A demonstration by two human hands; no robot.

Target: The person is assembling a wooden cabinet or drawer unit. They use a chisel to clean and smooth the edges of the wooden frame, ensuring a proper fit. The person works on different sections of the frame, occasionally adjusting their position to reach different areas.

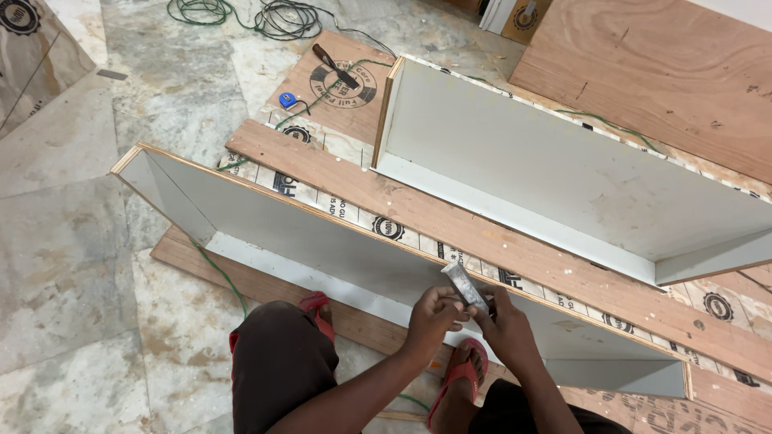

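From the head camera, both hands meet over the top edge of the near panel [322, 233], a white-faced board frame standing on its side. The left hand [433, 315] is closed on the lower end of a small silver tube [465, 285]; its fingers curl around the tube from the left. The right hand [503, 321] is also closed, pinching the same end of the tube from the right. The tube tilts up and to the left, its flat end just above the panel's wood edge.

A second white frame, the far panel [563, 177], lies beyond and well apart from the hands. Between the two runs a long plank [482, 241]. Everything rests on plywood sheets [667, 72] over a marble floor [64, 273].

Below the hands are the person's knees and red sandals [458, 378]. A green cord [221, 277] passes under the near panel. Farther off lie a blue tape measure [288, 100], a hammer [336, 67] and coiled cables [257, 16].
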